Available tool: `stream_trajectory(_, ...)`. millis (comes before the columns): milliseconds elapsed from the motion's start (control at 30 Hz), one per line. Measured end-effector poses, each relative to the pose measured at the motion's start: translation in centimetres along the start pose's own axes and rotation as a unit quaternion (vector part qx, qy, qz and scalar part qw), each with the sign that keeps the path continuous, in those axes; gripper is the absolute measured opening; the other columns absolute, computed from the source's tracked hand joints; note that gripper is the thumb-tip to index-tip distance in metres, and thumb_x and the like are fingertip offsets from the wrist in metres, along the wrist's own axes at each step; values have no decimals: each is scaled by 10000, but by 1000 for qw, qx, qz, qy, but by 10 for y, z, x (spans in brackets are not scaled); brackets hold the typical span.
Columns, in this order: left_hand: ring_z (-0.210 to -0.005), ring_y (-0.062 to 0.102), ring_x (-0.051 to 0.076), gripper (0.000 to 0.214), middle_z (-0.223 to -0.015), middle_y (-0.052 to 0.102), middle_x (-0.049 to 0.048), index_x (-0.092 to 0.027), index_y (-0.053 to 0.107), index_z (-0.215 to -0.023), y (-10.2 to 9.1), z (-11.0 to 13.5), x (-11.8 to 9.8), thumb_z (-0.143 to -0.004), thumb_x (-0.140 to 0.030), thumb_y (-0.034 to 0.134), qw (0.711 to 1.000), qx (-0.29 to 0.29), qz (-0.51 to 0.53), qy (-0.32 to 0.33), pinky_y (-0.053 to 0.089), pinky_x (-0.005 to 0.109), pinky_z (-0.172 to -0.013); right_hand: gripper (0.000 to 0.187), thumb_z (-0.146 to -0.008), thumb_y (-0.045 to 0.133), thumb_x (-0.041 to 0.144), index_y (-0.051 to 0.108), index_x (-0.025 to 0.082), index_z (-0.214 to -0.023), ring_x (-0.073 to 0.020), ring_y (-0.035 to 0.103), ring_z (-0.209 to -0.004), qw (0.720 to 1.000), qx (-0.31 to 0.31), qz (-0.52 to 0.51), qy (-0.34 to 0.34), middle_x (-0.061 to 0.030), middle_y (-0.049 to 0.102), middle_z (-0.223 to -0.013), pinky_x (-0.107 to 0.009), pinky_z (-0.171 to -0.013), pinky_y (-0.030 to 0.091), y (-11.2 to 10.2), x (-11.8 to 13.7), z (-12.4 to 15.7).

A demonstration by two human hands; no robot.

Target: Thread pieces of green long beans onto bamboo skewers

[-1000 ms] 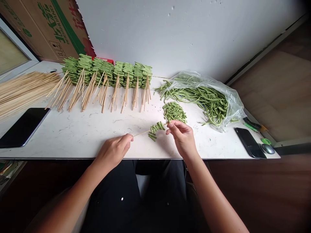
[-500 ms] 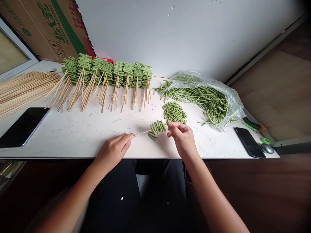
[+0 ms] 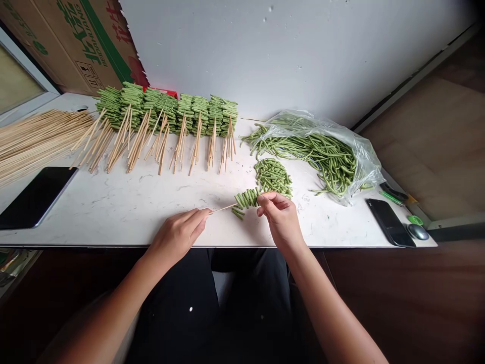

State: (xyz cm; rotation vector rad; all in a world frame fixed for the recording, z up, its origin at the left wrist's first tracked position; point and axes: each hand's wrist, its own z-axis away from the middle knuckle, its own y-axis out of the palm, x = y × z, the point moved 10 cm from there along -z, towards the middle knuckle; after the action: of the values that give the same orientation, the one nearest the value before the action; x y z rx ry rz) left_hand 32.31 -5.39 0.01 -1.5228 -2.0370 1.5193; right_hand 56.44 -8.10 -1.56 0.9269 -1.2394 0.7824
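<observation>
Two bare hands at a white marble-patterned table (image 3: pixel 113 227), seen from the head-worn camera; clock positions are read around the loaded skewer, with 12 o'clock toward the wall (image 3: pixel 265 55); a thin bamboo skewer (image 3: pixel 223 208) lies across the centre, held above the tabletop and carrying a tight row of cut long-bean pieces (image 3: pixel 246 199); the left hand (image 3: pixel 176 237), at 8 o'clock, is nearly closed, its thumb and fingertips pinching the skewer's bare end; the right hand (image 3: pixel 281 220), at 4 o'clock, is curled into a close pinch at the far end of the bean row, gripping the skewer; whether it also holds a separate bean piece cannot be told; a loose pile of cut bean pieces (image 3: pixel 273 177) lies at 1 o'clock, just beyond the right hand; uncut long beans (image 3: pixel 322 156) spill from a clear plastic bag (image 3: pixel 366 162) at 2 o'clock; finished bean skewers (image 3: pixel 166 114) stand in a dense row at 10 to 11 o'clock; a bundle of bare skewers (image 3: pixel 38 144) and a black tablet (image 3: pixel 36 197) lie at 9 o'clock; a black smartphone (image 3: pixel 390 222) lies at 3 o'clock.
</observation>
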Motion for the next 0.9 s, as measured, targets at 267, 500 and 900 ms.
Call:
stream_trajectory(267, -865, 733, 180, 281, -1027, 771, 67, -208, 650, -1278, 0, 2, 8, -1092, -215, 440, 999, -18, -9, -25, 568, 290, -779, 311, -931, 654, 464, 835, 234, -1038, -208, 596, -868, 995, 6, 82, -49, -76, 750, -999, -317, -653, 448, -17, 19, -11)
stream_trajectory(500, -987, 767, 213, 252, -1153, 785, 75, -208, 634, -1274, -5, 4, 13, -1086, -216, 466, 997, -62, -26, -46, 599, 311, -846, 227, -952, 676, 387, 842, 241, -1007, -292, 540, -939, 852, -16, 466, -238, -98, 709, -882, -469, -907, 462, -7, 36, -7)
stream_trajectory(900, -945, 771, 208, 244, -1120, 790, 81, -202, 644, -1246, -8, 1, 14, -1084, -220, 461, 996, -71, -11, -57, 603, 296, -806, 234, -950, 698, 455, 778, 236, -925, -269, 564, -920, 920, -14, 355, -167, -86, 731, -935, -440, -872, 455, -11, 21, -16)
